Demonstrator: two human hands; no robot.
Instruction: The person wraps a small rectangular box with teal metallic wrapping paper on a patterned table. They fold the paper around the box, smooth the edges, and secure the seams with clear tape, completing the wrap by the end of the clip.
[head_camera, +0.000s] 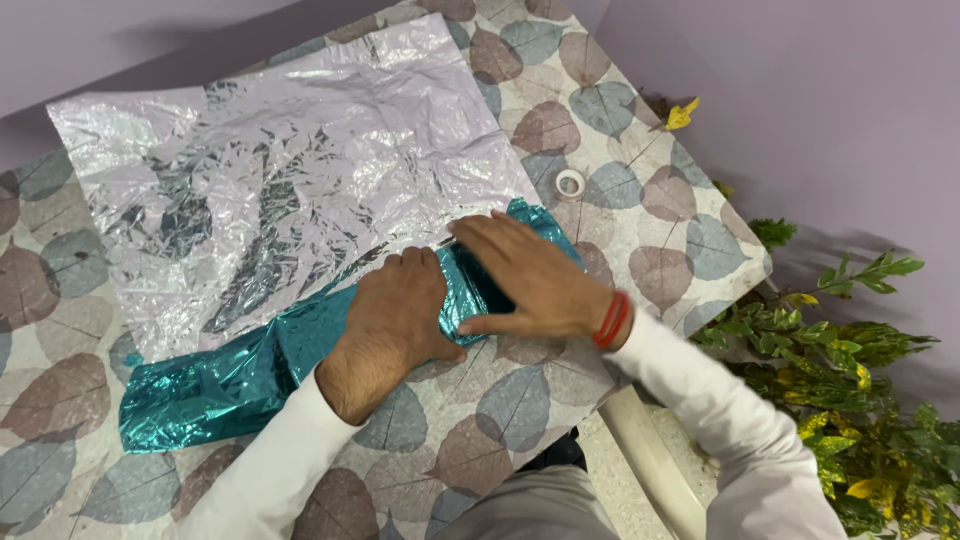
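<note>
A large crinkled foil sheet (290, 170), silver side up, lies spread on the table. Its near edge is folded over, showing the shiny teal side (215, 385) as a long band. My left hand (395, 315) is closed in a fist and presses down on the teal fold. My right hand (525, 280) lies flat beside it, fingers on the fold and thumb under the wrapped teal part (470, 295). The two hands touch. What sits inside the fold is hidden. A red band is on my right wrist.
The table wears a cloth with grey and brown leaf prints (520, 400). A small roll of clear tape (570, 183) lies just beyond the foil at the right. Green and yellow leafy plants (850, 380) stand past the table's right edge, before a lilac wall.
</note>
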